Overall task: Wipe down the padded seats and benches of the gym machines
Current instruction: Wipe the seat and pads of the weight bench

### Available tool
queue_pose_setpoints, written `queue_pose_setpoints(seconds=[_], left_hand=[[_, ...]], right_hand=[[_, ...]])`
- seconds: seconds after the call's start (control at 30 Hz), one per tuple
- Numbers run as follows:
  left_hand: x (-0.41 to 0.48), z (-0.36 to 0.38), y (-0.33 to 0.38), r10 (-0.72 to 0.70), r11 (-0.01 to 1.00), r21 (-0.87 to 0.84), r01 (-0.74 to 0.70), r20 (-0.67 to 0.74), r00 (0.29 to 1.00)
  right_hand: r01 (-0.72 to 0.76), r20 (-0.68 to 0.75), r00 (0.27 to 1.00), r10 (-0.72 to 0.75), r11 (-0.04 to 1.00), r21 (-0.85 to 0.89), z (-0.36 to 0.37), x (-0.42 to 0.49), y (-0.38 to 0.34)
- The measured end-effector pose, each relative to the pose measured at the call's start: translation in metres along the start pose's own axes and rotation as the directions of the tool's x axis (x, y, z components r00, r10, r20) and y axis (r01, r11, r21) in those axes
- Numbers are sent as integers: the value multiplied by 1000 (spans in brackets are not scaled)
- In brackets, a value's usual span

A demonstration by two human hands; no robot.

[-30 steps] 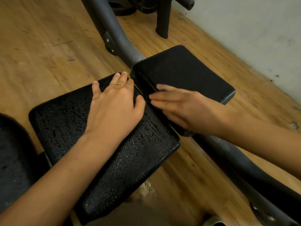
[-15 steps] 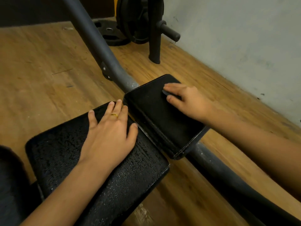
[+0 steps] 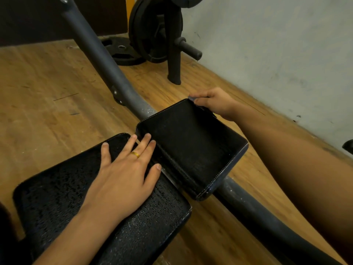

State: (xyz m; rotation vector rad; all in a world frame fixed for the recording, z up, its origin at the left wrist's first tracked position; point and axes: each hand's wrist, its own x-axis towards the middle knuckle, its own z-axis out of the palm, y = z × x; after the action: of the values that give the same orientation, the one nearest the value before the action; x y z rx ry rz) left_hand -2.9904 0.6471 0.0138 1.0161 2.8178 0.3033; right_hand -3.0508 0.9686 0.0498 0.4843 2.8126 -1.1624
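The right hand [image 3: 215, 104] pinches a dark cloth [image 3: 191, 98] at the far corner of the small black stitched pad [image 3: 191, 144] atop the grey steel tube [image 3: 103, 64] and may slip off the edge; the flat, spread left hand [image 3: 122, 180] steadies the larger black textured pad [image 3: 57, 192].

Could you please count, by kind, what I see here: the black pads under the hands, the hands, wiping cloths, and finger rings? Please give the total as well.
Black pads: 2 (near pad, far pad)
Hands: 2 (left hand, right hand)
Cloths: 1 (grey cloth, mostly hidden in the right hand)
Rings: 1 (gold ring)
Total: 6
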Motion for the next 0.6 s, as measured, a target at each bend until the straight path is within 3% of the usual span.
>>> queue_pose_setpoints(seconds=[0.23,0.43,0.6], left_hand=[[2,3,1,-3,1000,21,4,-13,1000],[2,3,1,-4,1000,11,4,-14,1000],[3,2,2,-9,1000,9,9,-9,1000]], right_hand=[[-133,85,990,117,965,226,-13,-30,44],[-1,-40,999,5,993,117,6,6,13],[-9,-46,999,14,994,108,5,4,15]])
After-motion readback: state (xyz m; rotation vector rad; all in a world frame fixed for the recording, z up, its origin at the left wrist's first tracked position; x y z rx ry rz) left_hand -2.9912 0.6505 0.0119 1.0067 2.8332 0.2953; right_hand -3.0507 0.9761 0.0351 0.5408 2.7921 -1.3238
